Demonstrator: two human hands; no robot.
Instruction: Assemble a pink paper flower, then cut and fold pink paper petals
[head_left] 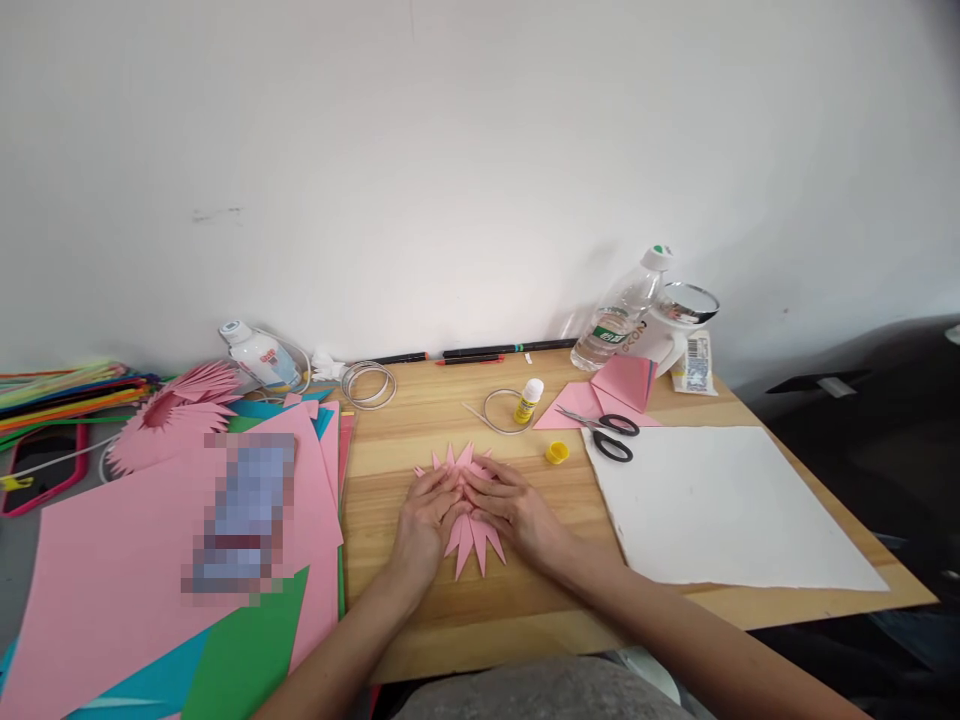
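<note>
Grey shirt [555, 690] nearest, 6 o'clock; dial centred on the pink paper star [472, 530]. Left to right: coloured sheets [120, 540], 9. Left hand [427, 515] over the star's 9 side, fingers together. Star on wooden table [487, 625], directly under both hands' fingers; roundish, no clear long axis; neither hand nearer. Right hand [519, 508] at 3, fingers together, tips beside the left's. Can't tell if either pinches. Glue stick [528, 402], 1; yellow cap [557, 453], scissors [613, 445], 2; white sheet [731, 510], 3.

The white mug [666, 336] bore dark letters, seemingly ZON among them; characters on the clear bottle's green label [610, 334], red lettering on the white bottle [262, 357] and the packet's print [698, 366] were too small to read
</note>
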